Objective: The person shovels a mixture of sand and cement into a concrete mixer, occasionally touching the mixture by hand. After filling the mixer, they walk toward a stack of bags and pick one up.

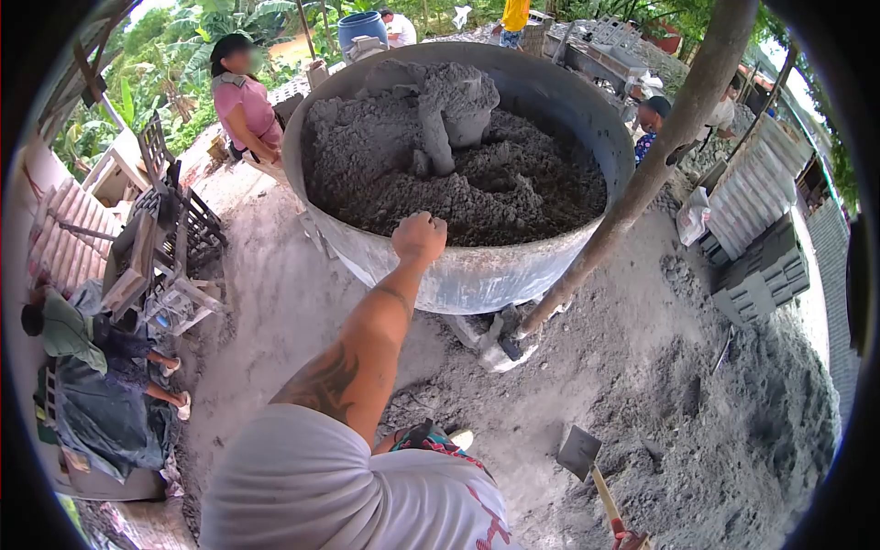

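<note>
My left hand [420, 236] is closed at the near rim of a large round metal mixing pan [477, 280], its fingers curled over the edge and partly hidden. Grey, crumbly mortar mix [495, 197] fills the pan. A thick mixing arm [440, 128], caked with the same material, stands in the middle of it. At the bottom edge of the view, my right hand [631, 541] is wrapped around the handle of a shovel [579, 454]. The shovel's metal blade points up and left, above the grey ground.
A wooden post [642, 174] leans against the pan's right side. A person in pink [247, 110] stands at the pan's left, and another person [78, 335] is at far left. Loose grey sand [733, 422] and stacked concrete blocks [765, 275] lie to the right.
</note>
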`<state>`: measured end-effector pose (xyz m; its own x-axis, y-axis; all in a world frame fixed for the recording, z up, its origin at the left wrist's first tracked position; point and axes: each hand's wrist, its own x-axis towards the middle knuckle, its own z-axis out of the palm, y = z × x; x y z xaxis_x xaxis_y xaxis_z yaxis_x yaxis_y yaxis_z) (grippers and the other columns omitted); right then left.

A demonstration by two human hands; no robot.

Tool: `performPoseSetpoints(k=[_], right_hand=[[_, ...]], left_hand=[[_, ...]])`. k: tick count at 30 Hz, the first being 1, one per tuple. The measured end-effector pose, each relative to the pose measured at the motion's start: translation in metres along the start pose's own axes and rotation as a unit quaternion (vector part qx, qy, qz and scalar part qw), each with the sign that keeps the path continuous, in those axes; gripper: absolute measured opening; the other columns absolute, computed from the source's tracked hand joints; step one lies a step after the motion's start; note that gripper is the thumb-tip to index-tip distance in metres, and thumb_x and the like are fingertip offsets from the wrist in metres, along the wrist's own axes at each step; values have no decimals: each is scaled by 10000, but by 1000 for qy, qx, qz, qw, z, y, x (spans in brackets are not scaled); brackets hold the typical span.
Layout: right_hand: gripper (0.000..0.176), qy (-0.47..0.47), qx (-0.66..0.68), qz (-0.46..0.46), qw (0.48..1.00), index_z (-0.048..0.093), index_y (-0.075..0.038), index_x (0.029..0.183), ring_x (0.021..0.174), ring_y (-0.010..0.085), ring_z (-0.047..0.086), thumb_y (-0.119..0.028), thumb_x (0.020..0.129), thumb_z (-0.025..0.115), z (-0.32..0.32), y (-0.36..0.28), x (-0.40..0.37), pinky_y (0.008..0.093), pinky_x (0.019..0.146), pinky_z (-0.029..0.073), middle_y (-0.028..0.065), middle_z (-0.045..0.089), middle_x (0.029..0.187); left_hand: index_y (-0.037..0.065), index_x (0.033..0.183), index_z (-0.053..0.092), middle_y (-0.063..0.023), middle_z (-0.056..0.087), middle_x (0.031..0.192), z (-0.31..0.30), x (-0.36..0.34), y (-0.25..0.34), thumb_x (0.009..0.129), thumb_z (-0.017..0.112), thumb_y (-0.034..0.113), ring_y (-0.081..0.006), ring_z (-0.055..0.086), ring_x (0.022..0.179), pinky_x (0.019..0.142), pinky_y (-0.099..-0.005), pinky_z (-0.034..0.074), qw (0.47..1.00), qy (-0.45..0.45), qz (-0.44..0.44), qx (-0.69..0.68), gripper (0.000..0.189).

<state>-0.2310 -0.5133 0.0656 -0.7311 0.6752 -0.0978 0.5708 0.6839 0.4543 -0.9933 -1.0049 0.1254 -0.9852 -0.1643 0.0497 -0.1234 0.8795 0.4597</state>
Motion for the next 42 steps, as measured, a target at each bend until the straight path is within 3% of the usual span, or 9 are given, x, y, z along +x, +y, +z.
performPoseSetpoints(k=[3, 6, 9, 12, 22, 37, 39, 41, 42], right_hand=[[359, 54, -52, -42, 996, 706, -204, 1046, 1028, 348, 643, -490, 906, 542, 45, 4, 3, 508, 850, 514, 127, 679, 1080], [386, 51, 369, 51, 927, 699, -232, 1049, 953, 324, 668, -543, 904, 523, 185, 33, 11, 505, 790, 531, 89, 692, 1015], [371, 20, 455, 1, 890, 697, -263, 1063, 938, 310, 672, -549, 904, 521, 175, 44, 19, 475, 786, 536, 81, 695, 1009], [353, 28, 321, 21, 947, 699, -286, 1068, 937, 300, 670, -546, 896, 532, 197, 45, 24, 466, 785, 536, 69, 694, 1039], [355, 12, 180, 85, 980, 705, -259, 1078, 1008, 266, 651, -523, 864, 602, 69, 10, 37, 439, 840, 524, 52, 673, 1133], [393, 127, 502, 142, 844, 550, 87, 704, 513, 245, 516, -247, 903, 492, 31, -21, 83, 400, 555, 447, 177, 629, 624], [432, 69, 477, 186, 856, 565, 105, 720, 529, 235, 537, -274, 915, 494, -22, -36, 85, 396, 554, 448, 172, 635, 635], [498, -13, 575, 236, 783, 603, 105, 726, 496, 200, 523, -329, 935, 473, -35, -39, 88, 383, 488, 409, 147, 599, 590], [522, 118, 524, 177, 825, 633, 86, 727, 410, 138, 442, -356, 947, 466, -27, -45, 90, 335, 395, 324, 71, 501, 494]], left_hand=[[102, 1198, 598, -181, 513, 1331, 5, -10, -1, 855, 578, 346, -333, 464, 1259, 1017, -478, 365, 989, 143, 44, 2, 422], [106, 1336, 474, -194, 360, 1451, 17, -6, -6, 831, 610, 341, -345, 322, 1356, 1089, -497, 243, 979, 193, 58, 28, 573], [90, 1387, 436, -229, 368, 1446, 23, -2, -11, 821, 606, 341, -359, 335, 1358, 1104, -502, 225, 974, 215, 67, 33, 642], [89, 1398, 431, -229, 354, 1462, 23, -2, -11, 812, 609, 339, -360, 317, 1374, 1112, -502, 219, 976, 207, 60, 24, 661], [87, 1415, 416, -229, 358, 1457, 20, -4, -12, 809, 605, 338, -355, 313, 1377, 1119, -508, 210, 975, 213, 55, 27, 682], [108, 1465, 349, -216, 327, 1480, 14, -10, -4, 835, 611, 336, -370, 290, 1387, 1133, -549, 196, 973, 220, 67, 30, 720], [111, 1469, 350, -211, 332, 1479, 16, -8, -4, 839, 606, 346, -364, 295, 1387, 1139, -553, 188, 969, 237, 71, 22, 720], [114, 1469, 355, -205, 335, 1481, 16, -6, -6, 844, 604, 361, -356, 301, 1386, 1138, -540, 199, 971, 229, 68, 23, 717], [118, 1458, 377, -208, 356, 1468, 18, -5, -7, 830, 610, 367, -355, 313, 1379, 1137, -534, 203, 970, 232, 71, 19, 715]])
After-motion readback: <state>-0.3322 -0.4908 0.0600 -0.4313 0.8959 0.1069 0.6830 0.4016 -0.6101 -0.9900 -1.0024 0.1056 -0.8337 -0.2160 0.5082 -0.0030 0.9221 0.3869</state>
